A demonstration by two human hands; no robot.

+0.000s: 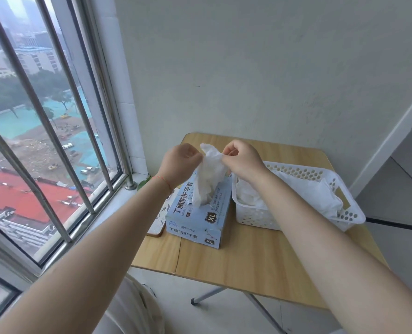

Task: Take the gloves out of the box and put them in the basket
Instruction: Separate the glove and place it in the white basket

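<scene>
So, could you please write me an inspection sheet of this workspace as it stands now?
Surface: wooden folding table, set against the wall.
Job's things: blue glove box at the table's left; a white glove half drawn out of its top opening; white perforated basket right of the box, already holding white gloves.
Clutter: a flat patterned item partly under the box; what it is cannot be told.
Grippers: left hand and right hand both pinch the glove's top.
Cables: nothing seen.
Surroundings: barred window at left, plain wall behind, a green leaf on the sill.

Wooden folding table (248, 256); barred window (43, 131) left.
</scene>
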